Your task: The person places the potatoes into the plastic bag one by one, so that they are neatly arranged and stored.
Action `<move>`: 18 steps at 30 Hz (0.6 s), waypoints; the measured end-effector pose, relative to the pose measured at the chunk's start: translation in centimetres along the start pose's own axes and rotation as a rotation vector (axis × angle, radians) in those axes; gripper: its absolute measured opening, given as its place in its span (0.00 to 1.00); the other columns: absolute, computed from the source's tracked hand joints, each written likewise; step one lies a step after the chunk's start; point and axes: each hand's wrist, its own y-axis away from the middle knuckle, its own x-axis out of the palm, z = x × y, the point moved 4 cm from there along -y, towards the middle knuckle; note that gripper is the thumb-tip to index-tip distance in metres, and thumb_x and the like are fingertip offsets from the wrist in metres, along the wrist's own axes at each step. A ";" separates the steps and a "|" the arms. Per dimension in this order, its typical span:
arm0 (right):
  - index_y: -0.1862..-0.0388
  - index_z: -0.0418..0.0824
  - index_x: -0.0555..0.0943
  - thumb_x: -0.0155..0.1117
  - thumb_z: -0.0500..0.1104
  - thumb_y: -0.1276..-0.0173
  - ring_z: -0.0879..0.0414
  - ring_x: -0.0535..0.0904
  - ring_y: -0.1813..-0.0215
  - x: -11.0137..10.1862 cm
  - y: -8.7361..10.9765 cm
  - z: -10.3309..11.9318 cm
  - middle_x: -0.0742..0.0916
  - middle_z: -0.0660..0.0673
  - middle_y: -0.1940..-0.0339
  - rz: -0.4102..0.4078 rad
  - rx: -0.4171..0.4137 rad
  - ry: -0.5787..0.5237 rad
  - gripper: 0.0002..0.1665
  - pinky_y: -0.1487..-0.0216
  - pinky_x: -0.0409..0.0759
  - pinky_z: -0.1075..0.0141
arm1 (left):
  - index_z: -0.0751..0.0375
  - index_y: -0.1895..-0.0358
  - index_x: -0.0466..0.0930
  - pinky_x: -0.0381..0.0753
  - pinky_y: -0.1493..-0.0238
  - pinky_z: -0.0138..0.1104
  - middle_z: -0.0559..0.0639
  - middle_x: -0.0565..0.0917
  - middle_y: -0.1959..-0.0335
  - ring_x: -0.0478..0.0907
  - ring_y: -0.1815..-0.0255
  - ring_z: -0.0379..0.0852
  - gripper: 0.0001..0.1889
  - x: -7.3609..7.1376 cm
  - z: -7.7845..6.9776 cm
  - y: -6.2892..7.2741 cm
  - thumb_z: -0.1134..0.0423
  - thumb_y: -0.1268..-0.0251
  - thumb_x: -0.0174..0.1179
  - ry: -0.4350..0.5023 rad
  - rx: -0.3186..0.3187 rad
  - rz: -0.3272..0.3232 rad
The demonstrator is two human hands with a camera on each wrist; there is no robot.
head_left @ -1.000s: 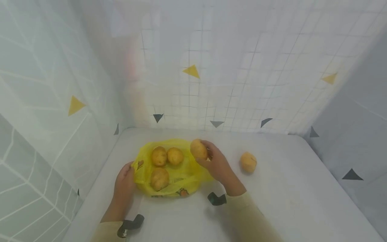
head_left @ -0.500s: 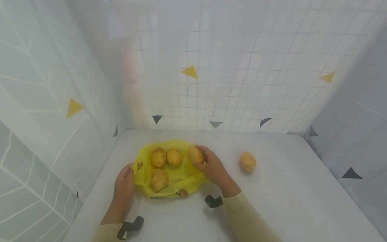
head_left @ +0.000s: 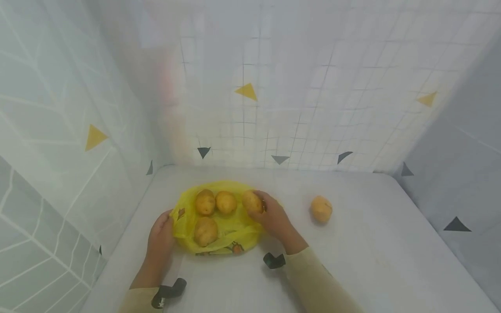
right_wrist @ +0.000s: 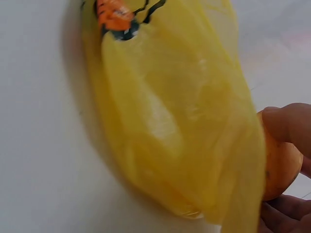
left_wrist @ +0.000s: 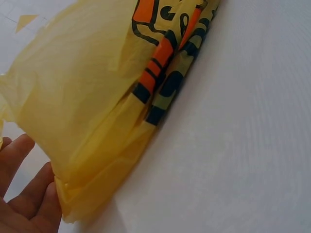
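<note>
A thin yellow plastic bag [head_left: 238, 224] lies spread open on the white table in the head view, its front printed in orange and dark ink. Inside it rest three potatoes, a back-left potato [head_left: 205, 202], a back-middle potato [head_left: 225, 202] and a front potato [head_left: 205, 231]. My left hand [head_left: 161, 237] holds the bag's left edge; the left wrist view shows its fingertips [left_wrist: 46, 174] against the plastic. With my right hand [head_left: 277, 221] I grip another potato [head_left: 252, 201] at the bag's right side. Bag plastic partly covers that held potato [right_wrist: 282, 165] in the right wrist view.
A lone potato [head_left: 321, 209] sits on the white table [head_left: 375, 252] to the right of the bag. Behind stands a pale grid-patterned wall [head_left: 297, 108]. Grey-green panels [head_left: 51, 174] flank the left, and a grey wall [head_left: 465, 165] rises on the right.
My right hand has moved slightly left and nearer to me, bringing its potato from the bag's back-right rim to over the opening. My left hand keeps its place on the bag.
</note>
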 end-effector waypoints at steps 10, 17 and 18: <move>0.20 0.56 0.68 0.74 0.50 0.30 0.47 0.67 0.20 1.1 -0.6 -1.3 0.75 0.50 0.21 -0.026 0.022 -0.033 0.42 0.20 0.64 0.46 | 0.49 0.26 0.69 0.66 0.23 0.48 0.44 0.72 0.27 0.68 0.27 0.45 0.27 0.2 -0.2 0.3 0.42 0.15 0.36 0.016 -0.012 0.012; 0.20 0.57 0.68 0.72 0.50 0.29 0.48 0.66 0.19 1.7 -0.4 -1.4 0.74 0.51 0.21 -0.034 0.007 -0.062 0.41 0.19 0.62 0.47 | 0.50 0.27 0.70 0.68 0.26 0.46 0.46 0.74 0.29 0.70 0.30 0.45 0.26 0.3 -0.2 0.3 0.45 0.14 0.35 -0.002 0.011 -0.001; 0.20 0.58 0.68 0.72 0.51 0.29 0.49 0.66 0.19 1.7 -0.4 -1.5 0.74 0.52 0.21 -0.038 0.009 -0.057 0.41 0.19 0.62 0.48 | 0.50 0.27 0.70 0.68 0.26 0.46 0.46 0.74 0.29 0.69 0.30 0.45 0.26 0.3 -0.1 0.3 0.45 0.14 0.35 0.002 0.011 -0.001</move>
